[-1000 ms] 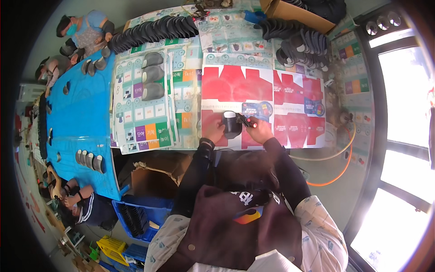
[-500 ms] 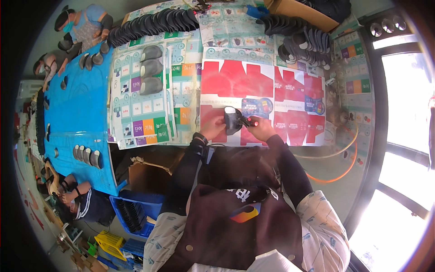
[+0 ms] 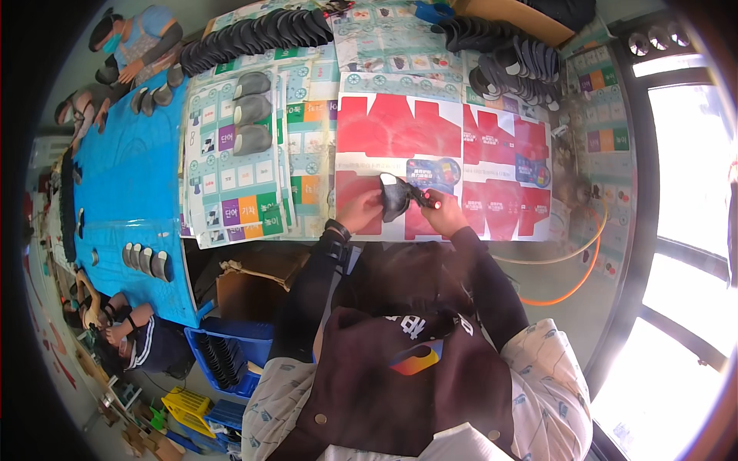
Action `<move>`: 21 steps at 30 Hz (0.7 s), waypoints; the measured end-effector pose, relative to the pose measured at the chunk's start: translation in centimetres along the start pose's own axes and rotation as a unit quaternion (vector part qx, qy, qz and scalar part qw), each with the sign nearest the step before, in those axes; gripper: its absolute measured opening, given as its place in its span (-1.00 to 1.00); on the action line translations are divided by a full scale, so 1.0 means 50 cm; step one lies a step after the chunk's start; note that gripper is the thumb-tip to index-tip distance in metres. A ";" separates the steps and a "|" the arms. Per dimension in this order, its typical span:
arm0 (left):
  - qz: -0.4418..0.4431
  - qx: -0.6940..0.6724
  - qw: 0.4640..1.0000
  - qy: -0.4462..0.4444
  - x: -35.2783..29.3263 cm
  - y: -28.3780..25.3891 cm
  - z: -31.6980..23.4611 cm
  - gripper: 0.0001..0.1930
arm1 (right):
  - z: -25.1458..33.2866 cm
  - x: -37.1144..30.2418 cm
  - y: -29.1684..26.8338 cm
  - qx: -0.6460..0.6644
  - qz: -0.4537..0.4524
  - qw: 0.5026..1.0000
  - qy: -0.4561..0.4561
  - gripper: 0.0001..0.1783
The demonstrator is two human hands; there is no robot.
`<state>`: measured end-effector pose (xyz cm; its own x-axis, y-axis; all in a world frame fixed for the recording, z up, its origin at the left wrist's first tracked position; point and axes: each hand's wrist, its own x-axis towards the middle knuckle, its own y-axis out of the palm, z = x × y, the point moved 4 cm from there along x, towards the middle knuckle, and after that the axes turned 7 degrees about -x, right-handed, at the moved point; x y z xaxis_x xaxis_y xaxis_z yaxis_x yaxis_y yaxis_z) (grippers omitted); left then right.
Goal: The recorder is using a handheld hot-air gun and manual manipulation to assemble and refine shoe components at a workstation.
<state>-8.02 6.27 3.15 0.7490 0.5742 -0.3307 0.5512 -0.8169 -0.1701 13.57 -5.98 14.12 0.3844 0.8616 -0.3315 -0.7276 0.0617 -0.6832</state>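
Head view: left hand (image 3: pixel 361 210) pinches dark curved shell (image 3: pixel 394 200), right hand (image 3: pixel 443 216) grips black-and-red tool (image 3: pixel 420 197); likely edge work, steady hold needed next

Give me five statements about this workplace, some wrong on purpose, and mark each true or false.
1. The left hand holds a dark curved piece. True.
2. The right hand is empty. False: it holds a dark tool with red parts.
3. Three dark pieces lie in a column on the printed sheets to the person's left. True.
4. The large table at far left has a yellow top. False: its top is blue.
5. An orange hose curves to the person's right. True.
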 end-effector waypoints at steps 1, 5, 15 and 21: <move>-0.006 0.009 1.000 0.013 0.000 0.003 -0.006 -0.46 | -0.005 0.001 -0.003 -0.017 -0.010 1.000 0.011 -0.82; -0.013 -0.010 1.000 0.007 0.002 0.012 -0.016 -0.48 | -0.025 -0.014 -0.015 -0.034 -0.008 0.999 0.035 -0.81; -0.037 -0.026 0.998 -0.031 0.011 0.018 0.018 -0.54 | -0.024 -0.023 -0.009 0.058 0.060 0.994 0.072 -0.71; -0.058 -0.060 0.994 -0.068 0.003 0.018 0.050 -0.57 | 0.000 -0.025 -0.019 0.027 0.090 0.995 0.028 -0.72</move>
<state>-8.32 5.48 0.62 0.6256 0.6443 -0.4398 0.6765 -0.7289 -0.1055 13.78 -7.10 15.19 0.2761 0.8315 -0.4821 -0.8160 -0.0623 -0.5747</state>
